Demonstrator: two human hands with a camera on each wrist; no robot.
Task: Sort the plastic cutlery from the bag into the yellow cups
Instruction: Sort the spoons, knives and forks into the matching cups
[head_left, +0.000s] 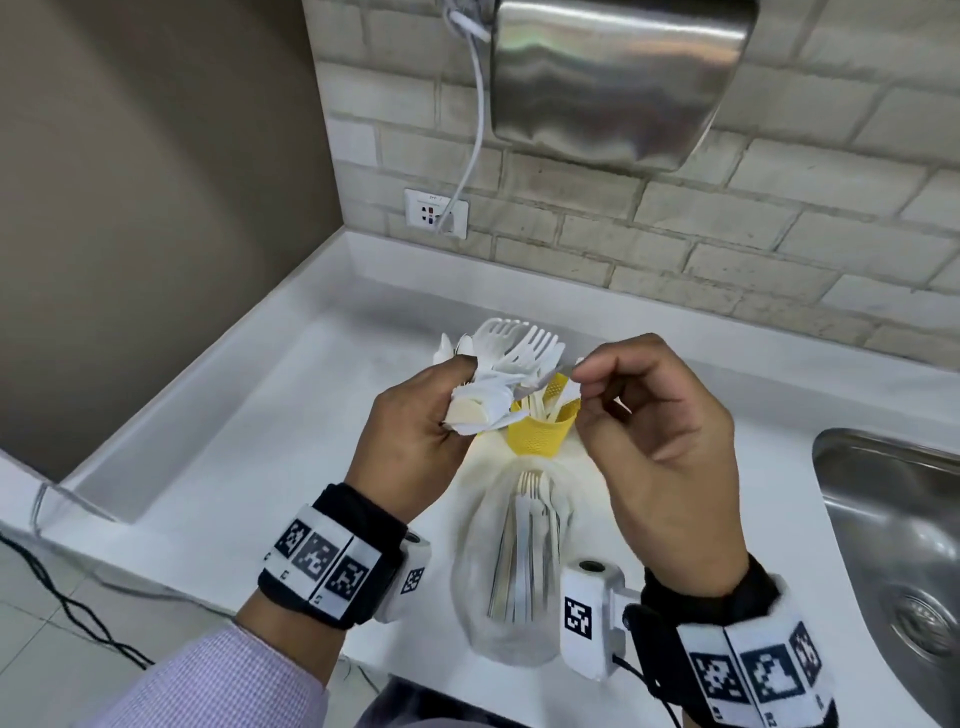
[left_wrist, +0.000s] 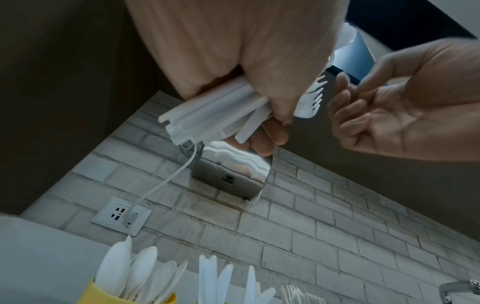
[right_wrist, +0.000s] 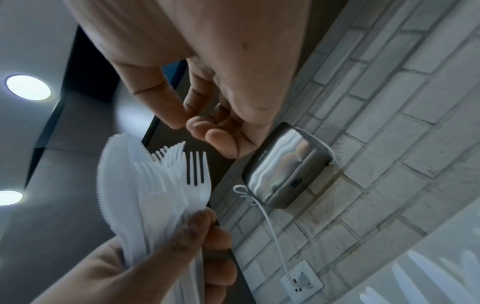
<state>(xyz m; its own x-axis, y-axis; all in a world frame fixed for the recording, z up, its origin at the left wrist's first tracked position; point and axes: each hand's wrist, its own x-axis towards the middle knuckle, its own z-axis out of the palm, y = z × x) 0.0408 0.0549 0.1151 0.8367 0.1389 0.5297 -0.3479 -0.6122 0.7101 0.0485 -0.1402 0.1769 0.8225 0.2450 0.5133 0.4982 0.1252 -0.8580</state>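
Note:
My left hand (head_left: 452, 400) grips a bundle of white plastic forks and knives (head_left: 511, 353), tines fanned out upward; the bundle's handles (left_wrist: 207, 115) stick out below the fist. My right hand (head_left: 587, 382) hovers just right of the fork tips, thumb close to the index finger, the other fingers loosely curled; in the right wrist view nothing lies between its fingers (right_wrist: 207, 131). Below the hands stands a yellow cup (head_left: 540, 434) with cutlery in it. In front of it a clear bag (head_left: 483, 597) lies on the counter with forks (head_left: 524, 545) inside.
White counter (head_left: 260, 441) in a wall corner. A steel sink (head_left: 893, 545) lies at the right. A steel hand dryer (head_left: 618, 78) hangs above, its white cable (head_left: 480, 119) running to a socket (head_left: 436, 213). The left wrist view shows spoons in a yellow cup (left_wrist: 103, 292), with knives (left_wrist: 215, 277) beside it.

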